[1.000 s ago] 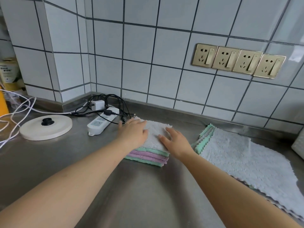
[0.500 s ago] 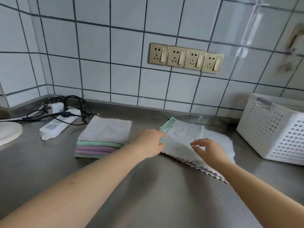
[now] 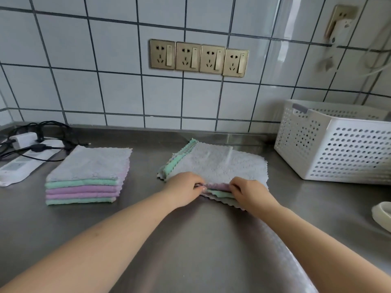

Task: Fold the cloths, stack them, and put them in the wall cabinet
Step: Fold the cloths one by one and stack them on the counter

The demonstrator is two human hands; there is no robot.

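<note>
A stack of folded cloths (image 3: 84, 176), grey on top with green and purple layers below, sits on the steel counter (image 3: 190, 240) at the left. To its right lies a pile of unfolded cloths (image 3: 218, 163), a grey one uppermost with green and purple edges showing. My left hand (image 3: 184, 187) and my right hand (image 3: 247, 190) both pinch the near edge of this pile, fingers closed on the cloth layers. The wall cabinet is out of view.
A white perforated basket (image 3: 338, 149) stands at the right against the tiled wall. A white power strip (image 3: 21, 166) with black cables lies at the far left. A roll of tape (image 3: 383, 214) shows at the right edge. Four brass sockets (image 3: 198, 58) sit on the wall.
My hands left the folded stack, moved right to the unfolded pile and took hold of its near edge. My view turned right, bringing the basket in.
</note>
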